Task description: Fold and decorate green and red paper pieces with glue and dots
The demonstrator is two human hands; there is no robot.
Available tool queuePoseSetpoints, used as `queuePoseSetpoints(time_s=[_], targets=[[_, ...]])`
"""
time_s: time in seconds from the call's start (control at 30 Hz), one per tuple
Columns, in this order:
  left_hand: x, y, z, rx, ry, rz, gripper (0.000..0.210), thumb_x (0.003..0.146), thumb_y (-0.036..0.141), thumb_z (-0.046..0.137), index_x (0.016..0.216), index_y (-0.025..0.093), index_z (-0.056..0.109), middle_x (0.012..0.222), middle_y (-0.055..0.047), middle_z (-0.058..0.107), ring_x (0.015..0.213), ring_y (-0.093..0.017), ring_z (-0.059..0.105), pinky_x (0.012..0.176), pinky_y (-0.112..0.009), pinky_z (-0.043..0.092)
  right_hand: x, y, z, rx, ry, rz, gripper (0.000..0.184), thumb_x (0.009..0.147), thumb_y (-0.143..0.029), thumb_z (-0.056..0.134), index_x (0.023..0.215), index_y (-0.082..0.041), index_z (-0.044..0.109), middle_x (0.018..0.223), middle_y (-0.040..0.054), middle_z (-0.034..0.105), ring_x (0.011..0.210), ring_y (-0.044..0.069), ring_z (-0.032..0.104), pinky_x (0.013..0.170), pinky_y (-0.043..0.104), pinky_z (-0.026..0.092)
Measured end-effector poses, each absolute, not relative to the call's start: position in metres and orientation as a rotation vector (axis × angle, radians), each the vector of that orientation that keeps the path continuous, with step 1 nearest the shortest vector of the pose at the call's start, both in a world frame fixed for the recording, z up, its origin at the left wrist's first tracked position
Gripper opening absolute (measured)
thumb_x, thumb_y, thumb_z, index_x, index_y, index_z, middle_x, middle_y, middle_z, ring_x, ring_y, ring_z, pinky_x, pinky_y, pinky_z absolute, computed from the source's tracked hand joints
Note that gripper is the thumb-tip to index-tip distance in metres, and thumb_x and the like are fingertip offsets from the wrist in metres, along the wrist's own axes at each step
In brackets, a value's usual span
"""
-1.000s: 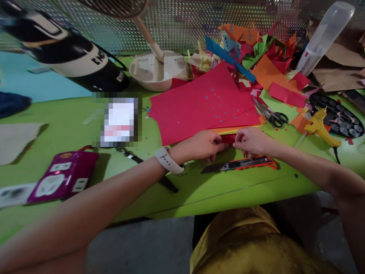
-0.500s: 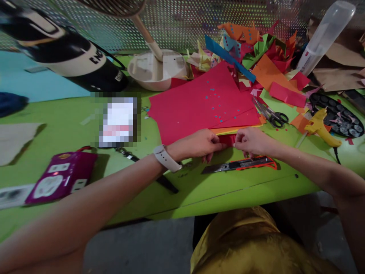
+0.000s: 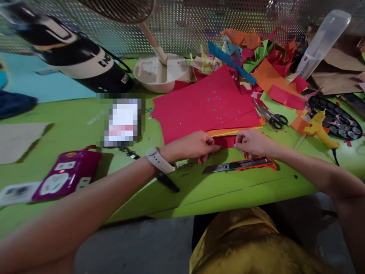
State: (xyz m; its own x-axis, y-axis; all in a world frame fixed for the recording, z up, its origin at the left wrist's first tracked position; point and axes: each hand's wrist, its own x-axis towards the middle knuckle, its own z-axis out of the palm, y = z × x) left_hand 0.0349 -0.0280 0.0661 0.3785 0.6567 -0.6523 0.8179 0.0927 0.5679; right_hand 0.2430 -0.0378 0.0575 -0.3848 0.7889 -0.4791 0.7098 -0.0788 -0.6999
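Between my two hands runs a narrow red paper strip (image 3: 227,142), at the near edge of a stack of coloured paper. My left hand (image 3: 196,145), with a white band on the wrist, pinches the strip's left part. Closed fingers of my right hand (image 3: 252,142) grip its right end. Large red sheets (image 3: 196,108) with small blue bits on them top the stack, and orange and yellow edges show below. Just in front of my right hand lies a utility knife (image 3: 239,165) with an orange edge, its blade to the left.
Scissors (image 3: 273,117), a yellow glue gun (image 3: 321,131) and a black palette (image 3: 335,118) lie to the right. Paper scraps (image 3: 251,49) pile up behind. At the left are a black bottle (image 3: 85,57), a fan base (image 3: 162,74), a purple pouch (image 3: 68,171) and a blurred-out card (image 3: 122,121).
My left hand has slid slightly left along the strip, so more red shows between the hands. My right hand keeps its place. The view has shifted a little.
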Motion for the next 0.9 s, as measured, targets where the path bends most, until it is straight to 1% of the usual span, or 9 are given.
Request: queuePoseSetpoints(time_s=[0.1, 0.17, 0.27, 0.37, 0.47, 0.57, 0.67, 0.8, 0.9], targets=[[0.031, -0.028, 0.074, 1.64, 1.335, -0.201, 0.032, 0.088, 0.044, 0.051, 0.066, 0.021, 0.049, 0.047, 0.001, 0.055, 0.045, -0.014, 0.057, 0.046, -0.024, 0.04, 0.243, -0.038, 0.056, -1.673, -2.074, 1.488, 0.01, 0.088, -0.018, 0.058, 0.078, -0.017, 0.057, 0.049, -0.0058, 0.058, 0.037, 0.006, 0.053, 0.042, 0.016, 0.042], [0.029, -0.027, 0.08, 1.781, 1.348, -0.059, 0.032, 0.087, 0.047, 0.051, 0.071, 0.02, 0.053, 0.054, 0.0, 0.06, 0.05, -0.014, 0.059, 0.051, -0.024, 0.042, 0.244, -0.039, 0.058, -1.644, -2.062, 1.514, 0.011, 0.087, -0.016, 0.058, 0.077, -0.017, 0.055, 0.05, -0.0057, 0.057, 0.038, 0.007, 0.054, 0.041, 0.016, 0.042], [0.031, -0.024, 0.081, 2.144, 1.344, 0.249, 0.033, 0.084, 0.05, 0.057, 0.089, 0.019, 0.062, 0.083, -0.006, 0.07, 0.072, -0.018, 0.063, 0.064, -0.027, 0.045, 0.248, -0.038, 0.064, -1.573, -2.024, 1.515, 0.012, 0.087, -0.017, 0.059, 0.076, -0.018, 0.053, 0.051, -0.0058, 0.057, 0.038, 0.007, 0.054, 0.039, 0.017, 0.042], [0.038, -0.024, 0.072, 2.432, 1.23, 0.217, 0.032, 0.083, 0.046, 0.061, 0.098, 0.017, 0.063, 0.101, -0.01, 0.069, 0.088, -0.022, 0.062, 0.073, -0.029, 0.044, 0.253, -0.034, 0.073, -1.504, -1.94, 1.435, 0.013, 0.089, -0.02, 0.059, 0.078, -0.018, 0.053, 0.052, -0.0066, 0.056, 0.036, 0.006, 0.05, 0.037, 0.016, 0.041], [0.044, -0.026, 0.065, 2.504, 1.232, 0.065, 0.02, 0.09, 0.033, 0.052, 0.093, 0.017, 0.063, 0.094, -0.009, 0.069, 0.081, -0.02, 0.062, 0.068, -0.028, 0.041, 0.258, -0.03, 0.081, -1.475, -1.864, 1.387, 0.015, 0.089, -0.016, 0.059, 0.076, -0.018, 0.052, 0.051, -0.0081, 0.053, 0.037, 0.004, 0.048, 0.037, 0.015, 0.042], [0.045, -0.031, 0.068, 2.525, 1.341, 0.073, 0.019, 0.092, 0.026, 0.047, 0.089, 0.017, 0.064, 0.088, -0.008, 0.07, 0.076, -0.019, 0.061, 0.062, -0.027, 0.036, 0.261, -0.029, 0.088, -1.417, -1.85, 1.417, 0.016, 0.087, -0.019, 0.063, 0.075, -0.018, 0.053, 0.051, -0.0083, 0.053, 0.039, 0.005, 0.049, 0.038, 0.015, 0.043], [0.042, -0.038, 0.076, 2.508, 1.458, 0.256, 0.017, 0.091, 0.025, 0.049, 0.088, 0.018, 0.065, 0.086, -0.006, 0.07, 0.074, -0.018, 0.061, 0.06, -0.027, 0.035, 0.266, -0.031, 0.097, -1.337, -1.866, 1.455, 0.027, 0.083, -0.033, 0.072, 0.07, -0.018, 0.054, 0.048, -0.0068, 0.056, 0.035, 0.005, 0.048, 0.035, 0.016, 0.042], [0.039, -0.047, 0.082, 2.49, 1.536, 0.536, 0.013, 0.09, 0.026, 0.052, 0.088, 0.019, 0.064, 0.085, -0.004, 0.07, 0.069, -0.016, 0.061, 0.057, -0.027, 0.036, 0.27, -0.032, 0.103, -1.371, -1.847, 1.412, 0.042, 0.079, -0.051, 0.073, 0.06, -0.018, 0.055, 0.045, -0.0023, 0.059, 0.032, 0.007, 0.05, 0.032, 0.018, 0.04], [0.041, -0.051, 0.077, 2.549, 1.53, 0.718, 0.013, 0.089, 0.029, 0.054, 0.087, 0.019, 0.063, 0.085, -0.006, 0.069, 0.069, -0.017, 0.061, 0.055, -0.027, 0.037, 0.266, -0.029, 0.095, -1.444, -1.772, 1.529, 0.043, 0.079, -0.056, 0.071, 0.066, -0.016, 0.06, 0.051, 0.0016, 0.065, 0.035, 0.009, 0.056, 0.033, 0.018, 0.037]])
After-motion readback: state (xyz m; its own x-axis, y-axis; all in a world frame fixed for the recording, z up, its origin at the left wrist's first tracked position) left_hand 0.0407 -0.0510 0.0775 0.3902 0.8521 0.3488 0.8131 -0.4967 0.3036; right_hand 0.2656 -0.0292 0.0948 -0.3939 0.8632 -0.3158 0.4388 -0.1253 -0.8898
